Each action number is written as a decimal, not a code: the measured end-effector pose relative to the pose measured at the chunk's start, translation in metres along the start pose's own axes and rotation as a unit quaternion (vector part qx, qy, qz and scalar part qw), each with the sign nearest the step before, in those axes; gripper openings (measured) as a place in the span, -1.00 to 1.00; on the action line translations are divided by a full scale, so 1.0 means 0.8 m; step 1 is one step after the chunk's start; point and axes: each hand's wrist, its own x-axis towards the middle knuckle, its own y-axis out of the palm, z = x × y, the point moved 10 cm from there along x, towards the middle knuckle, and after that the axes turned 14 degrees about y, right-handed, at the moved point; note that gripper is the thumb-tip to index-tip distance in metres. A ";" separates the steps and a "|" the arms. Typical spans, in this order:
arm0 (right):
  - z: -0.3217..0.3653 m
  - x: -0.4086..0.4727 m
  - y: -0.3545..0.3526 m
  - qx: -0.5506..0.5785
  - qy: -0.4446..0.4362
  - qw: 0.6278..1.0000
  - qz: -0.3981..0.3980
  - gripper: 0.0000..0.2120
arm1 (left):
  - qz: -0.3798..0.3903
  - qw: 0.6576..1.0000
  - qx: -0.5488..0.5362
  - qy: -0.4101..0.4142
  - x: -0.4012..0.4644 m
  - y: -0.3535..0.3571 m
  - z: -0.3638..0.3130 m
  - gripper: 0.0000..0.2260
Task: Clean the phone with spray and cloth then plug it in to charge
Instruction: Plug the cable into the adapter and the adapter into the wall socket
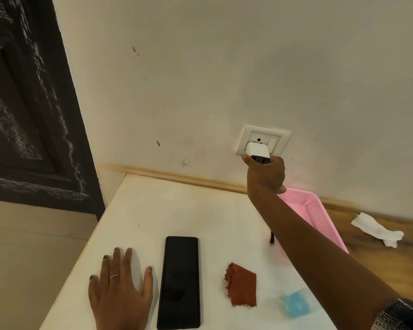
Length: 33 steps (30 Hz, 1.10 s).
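- Phone [178,282] — black, slim, screen dark, flat on worktop [177,210].
- Right hand [265,175], at 1 o'clock, fingers gripping white charger [258,150] at the socket [262,139].
- Left hand [119,289] — fingers spread flat, holding nothing.

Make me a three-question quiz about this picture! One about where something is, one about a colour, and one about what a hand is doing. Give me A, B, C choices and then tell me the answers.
1. Where is the phone?
A. In the pink basket
B. Flat on the table, between the left hand and the cloth
C. In the right hand

2. What colour is the cloth?
A. Rust red
B. Green
C. Yellow

3. What is the right hand doing?
A. Resting flat on the table
B. Wiping the phone
C. Gripping the charger at the socket

Answers:
1. B: the phone lies on the white table, with the left hand on one side and the cloth on the other.
2. A: the cloth is rust red.
3. C: its fingers are round the white charger at the wall socket.
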 end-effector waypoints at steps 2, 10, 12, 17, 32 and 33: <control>0.006 0.000 -0.001 -0.005 0.004 1.000 0.002 -0.45 | -0.001 1.000 0.003 0.001 0.000 0.000 0.000 -0.19; 0.012 -0.001 0.001 -0.048 -0.012 0.998 0.028 -0.40 | 0.000 1.000 0.011 0.002 0.001 0.001 0.001 -0.21; 0.013 -0.005 0.001 -0.074 -0.030 0.995 0.055 -0.28 | 0.000 1.000 0.007 -0.001 0.000 0.000 0.000 -0.21; -0.018 -0.015 -0.008 -0.136 -0.025 0.985 0.106 -0.34 | 0.001 1.000 0.003 0.004 0.000 -0.002 0.000 -0.21; 0.056 -0.065 -0.067 -0.106 0.055 0.890 0.440 -0.73 | -0.036 0.999 0.021 0.013 -0.001 -0.009 0.002 -0.20; 0.059 -0.071 -0.067 -0.071 0.089 0.877 0.468 -0.69 | -0.039 0.999 0.023 0.014 -0.001 -0.008 0.003 -0.21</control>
